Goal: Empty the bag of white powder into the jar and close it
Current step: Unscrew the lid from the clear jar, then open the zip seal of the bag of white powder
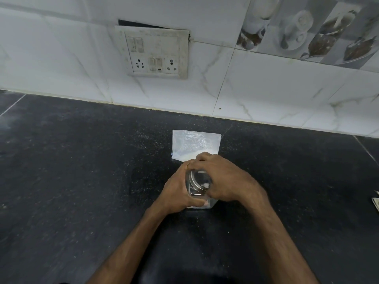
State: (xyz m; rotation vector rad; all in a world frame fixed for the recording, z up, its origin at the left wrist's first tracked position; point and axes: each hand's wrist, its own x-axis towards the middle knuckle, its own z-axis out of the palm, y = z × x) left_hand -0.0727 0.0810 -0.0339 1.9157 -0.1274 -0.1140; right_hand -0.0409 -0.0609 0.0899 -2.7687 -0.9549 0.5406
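A clear glass jar (pixel 209 204) with white powder at its bottom stands on the black counter (pixel 82 181). My left hand (pixel 176 193) wraps around the jar's side. My right hand (pixel 223 181) covers the top and grips the metal lid (pixel 198 181), which sits on the jar's mouth. Just behind the hands lies the clear plastic bag (pixel 195 143), flat on the counter, with a little white powder along its near edge. Most of the jar is hidden by my hands.
A white tiled wall (pixel 266 89) rises behind the counter, with a switch and socket plate (pixel 155 53) on it. Fine white grains are scattered on the counter around the bag. A pale paper-like object (pixel 375 203) pokes in at the right edge.
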